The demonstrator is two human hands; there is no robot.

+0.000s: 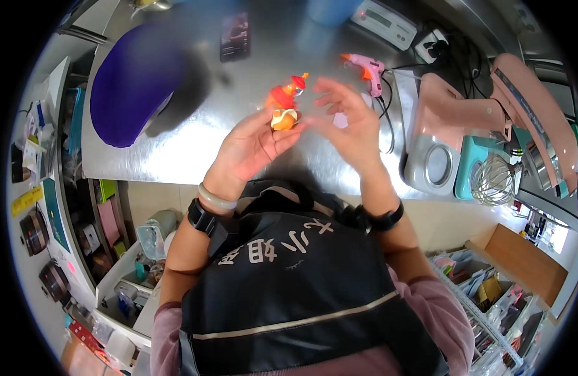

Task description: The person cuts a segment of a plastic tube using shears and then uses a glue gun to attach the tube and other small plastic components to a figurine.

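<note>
My left hand (256, 143) grips a small toy figurine (282, 99) between thumb and fingers, above the steel table. The figurine is red and orange, with a red hat and a cream-and-orange lower part. Just to its right is my right hand (348, 125), its fingers spread and slightly blurred. The right thumb points toward the figurine's base; whether it touches cannot be made out. Beyond the right hand lies a pink glue gun (366, 67) with an orange tip and trigger. A small pale piece (340, 120) sits on the table beside the right hand.
On the steel table (195, 150), a large purple rounded object (129, 88) stands at left. A phone (234, 37) and a white scale (384, 24) lie toward the back. A pink stand mixer (452, 119) and a wire whisk (494, 180) occupy the right, with cables (389, 116) nearby.
</note>
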